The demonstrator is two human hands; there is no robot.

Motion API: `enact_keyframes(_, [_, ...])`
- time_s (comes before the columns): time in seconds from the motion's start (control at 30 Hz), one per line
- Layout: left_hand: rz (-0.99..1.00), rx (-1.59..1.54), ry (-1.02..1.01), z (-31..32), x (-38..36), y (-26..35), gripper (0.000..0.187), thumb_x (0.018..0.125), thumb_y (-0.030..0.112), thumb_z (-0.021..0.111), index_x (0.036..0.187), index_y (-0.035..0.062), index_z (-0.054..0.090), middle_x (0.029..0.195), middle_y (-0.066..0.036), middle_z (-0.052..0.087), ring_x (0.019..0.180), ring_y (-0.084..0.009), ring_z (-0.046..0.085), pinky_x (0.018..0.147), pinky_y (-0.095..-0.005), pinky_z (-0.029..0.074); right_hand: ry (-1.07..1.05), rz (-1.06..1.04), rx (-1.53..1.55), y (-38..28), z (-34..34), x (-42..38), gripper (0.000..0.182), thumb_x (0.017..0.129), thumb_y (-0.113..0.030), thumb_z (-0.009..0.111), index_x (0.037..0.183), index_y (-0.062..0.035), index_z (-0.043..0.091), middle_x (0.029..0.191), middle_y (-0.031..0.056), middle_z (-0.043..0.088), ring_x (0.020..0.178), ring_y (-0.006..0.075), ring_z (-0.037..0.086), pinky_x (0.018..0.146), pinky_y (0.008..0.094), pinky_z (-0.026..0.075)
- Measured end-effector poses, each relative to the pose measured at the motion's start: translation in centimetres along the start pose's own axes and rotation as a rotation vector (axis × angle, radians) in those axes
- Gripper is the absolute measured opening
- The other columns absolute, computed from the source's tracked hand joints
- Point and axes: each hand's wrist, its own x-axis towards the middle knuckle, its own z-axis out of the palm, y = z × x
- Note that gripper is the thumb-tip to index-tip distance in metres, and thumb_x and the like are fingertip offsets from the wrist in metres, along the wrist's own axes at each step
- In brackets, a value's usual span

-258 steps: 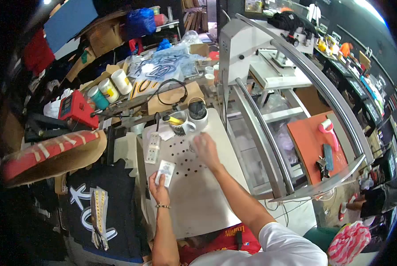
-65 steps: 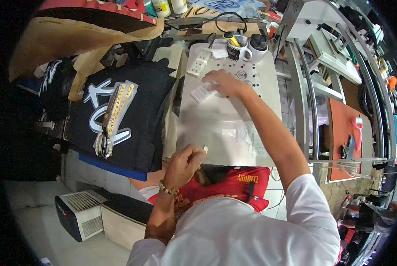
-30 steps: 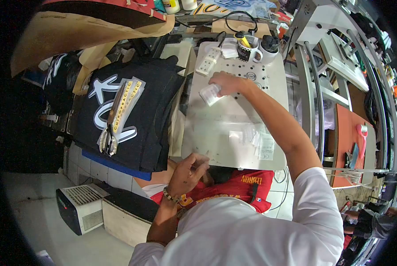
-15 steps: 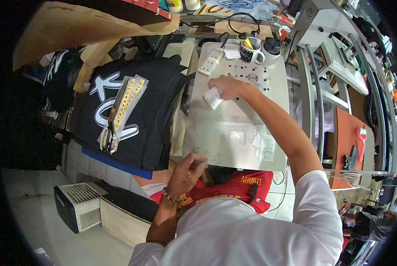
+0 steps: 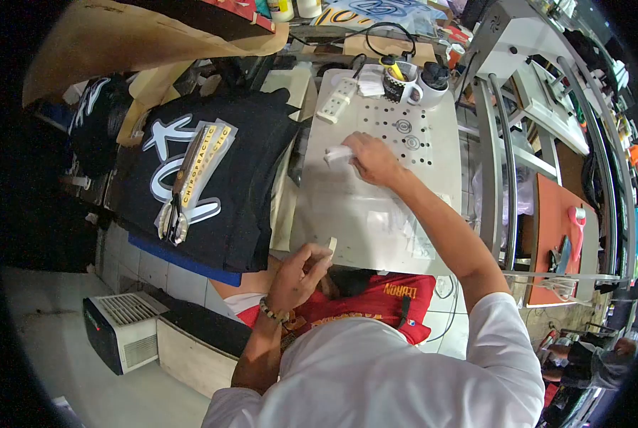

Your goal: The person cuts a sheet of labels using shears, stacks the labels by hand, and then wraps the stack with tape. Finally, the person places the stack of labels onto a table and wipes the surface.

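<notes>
My right hand (image 5: 376,160) reaches over the pale work table and grips a small white slip (image 5: 339,155), which looks bunched or seen partly edge-on. Near the table's front edge, my left hand (image 5: 303,274) is closed in a pinch, with a small cream-coloured block-like piece (image 5: 332,245) at its fingertips. Between the hands lies the bare surface of the pale table (image 5: 326,207). Thin printed translucent slips (image 5: 420,241) rest at the table's right front, partly behind my right forearm.
Black garments (image 5: 254,143) are stacked on the left, topped by scissors (image 5: 171,221) and a CHIROPRACTIC strip (image 5: 208,160). A power strip (image 5: 338,100), a mug (image 5: 399,87) with a yellow-handled tool and a white cup (image 5: 433,89) stand at the back. Metal machine rails (image 5: 508,171) rise at right.
My right hand has shifted slightly right and down, and the slip in it has turned from showing its printed face. The cream piece now shows at my left fingertips.
</notes>
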Motion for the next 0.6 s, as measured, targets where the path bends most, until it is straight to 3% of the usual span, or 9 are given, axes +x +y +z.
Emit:
enact_keyframes(0.07, [-0.016, 0.022, -0.003, -0.1, 0.5, 0.3, 0.016, 0.099, 0.01, 0.059, 0.113, 0.0024, 0.058, 0.091, -0.005, 0.066, 0.079, -0.0089, 0.061, 0.069, -0.025, 0.052, 0.044, 0.04, 0.102, 0.0, -0.3, -0.4, 0.035, 0.073, -0.008, 0.075, 0.105, -0.0034, 0.061, 0.104, 0.0159, 0.064, 0.099, 0.0338, 0.063, 0.081, 0.0438, 0.052])
enact_keyframes(0.13, [0.1, 0.08, 0.083, -0.5, 1.7, 1.0, 0.016, 0.099, 0.011, 0.059, 0.11, 0.0002, 0.059, 0.086, -0.004, 0.064, 0.074, -0.0084, 0.06, 0.066, -0.0247, 0.05, 0.087, 0.073, 0.202, -0.8, -2.0, -0.4, 0.035, 0.073, -0.009, 0.077, 0.104, -0.0024, 0.062, 0.101, 0.0164, 0.065, 0.094, 0.031, 0.065, 0.078, 0.0416, 0.052])
enact_keyframes(0.2, [0.092, 0.02, 0.136, -0.8, 2.9, 3.6, 0.014, 0.097, 0.01, 0.059, 0.107, 0.0004, 0.061, 0.08, -0.003, 0.062, 0.069, -0.0081, 0.058, 0.063, -0.0248, 0.048, -0.064, 0.463, 0.539, -2.3, -4.5, -0.6, 0.037, 0.074, -0.012, 0.081, 0.105, -0.0005, 0.064, 0.098, 0.0136, 0.068, 0.084, 0.0226, 0.065, 0.076, 0.0364, 0.051])
enact_keyframes(0.27, [0.021, -0.117, 0.196, -0.8, 4.6, 5.0, 0.009, 0.096, 0.007, 0.059, 0.102, 0.0009, 0.062, 0.073, 0.0, 0.058, 0.064, -0.0073, 0.054, 0.059, -0.0246, 0.045, -0.049, 0.521, 0.732, -3.5, -5.1, -1.4, 0.037, 0.075, -0.014, 0.082, 0.104, 0.0006, 0.064, 0.097, 0.0116, 0.069, 0.083, 0.0195, 0.063, 0.076, 0.0343, 0.05])
enact_keyframes(0.33, [0.078, -0.046, 0.225, -0.9, 6.6, 4.3, 0.01, 0.096, 0.008, 0.058, 0.101, 0.0004, 0.062, 0.074, -0.001, 0.06, 0.064, -0.0082, 0.055, 0.059, -0.0259, 0.046, -0.03, 0.579, 0.926, -4.3, -5.0, -2.3, 0.038, 0.076, -0.015, 0.083, 0.104, 0.0017, 0.065, 0.096, 0.0095, 0.07, 0.081, 0.0164, 0.062, 0.077, 0.0322, 0.049])
enact_keyframes(0.43, [0.125, 0.131, 0.287, -0.7, 8.5, 4.8, 0.013, 0.097, 0.011, 0.058, 0.099, -0.0012, 0.061, 0.078, -0.006, 0.065, 0.067, -0.0117, 0.059, 0.06, -0.0306, 0.048, -0.002, 0.603, 1.186, -5.6, -4.7, -4.0, 0.034, 0.083, -0.008, 0.077, 0.112, 0.0005, 0.063, 0.103, 0.0064, 0.068, 0.092, 0.0146, 0.064, 0.082, 0.0291, 0.05])
enact_keyframes(0.5, [0.135, 0.186, 0.322, -0.3, 9.2, 5.3, 0.017, 0.097, 0.014, 0.06, 0.1, -0.002, 0.061, 0.08, -0.008, 0.067, 0.068, -0.0135, 0.06, 0.061, -0.0329, 0.048, 0.025, 0.584, 1.718, -6.5, -5.0, -4.8, 0.041, 0.084, -0.011, 0.077, 0.12, -0.0002, 0.059, 0.111, 0.0067, 0.068, 0.098, 0.0166, 0.066, 0.087, 0.033, 0.052])
enact_keyframes(0.53, [0.14, 0.187, 0.315, -0.1, 9.3, 5.3, 0.017, 0.097, 0.014, 0.06, 0.1, -0.002, 0.061, 0.08, -0.008, 0.067, 0.068, -0.0135, 0.06, 0.061, -0.0329, 0.048, -0.027, 0.572, 1.842, -6.2, -5.0, -5.3, 0.047, 0.087, -0.011, 0.074, 0.128, -0.0004, 0.054, 0.118, 0.008, 0.066, 0.107, 0.0184, 0.065, 0.094, 0.0348, 0.052])
enact_keyframes(0.6, [0.117, 0.019, 0.332, 0.4, 9.7, 5.3, 0.02, 0.096, 0.018, 0.064, 0.101, -0.0015, 0.062, 0.08, -0.007, 0.066, 0.069, -0.0125, 0.059, 0.061, -0.0315, 0.048, -0.07, 0.515, 2.013, -6.2, -5.1, -6.5, 0.048, 0.087, -0.011, 0.074, 0.13, -0.0008, 0.054, 0.12, 0.0084, 0.066, 0.108, 0.0189, 0.065, 0.096, 0.035, 0.051])
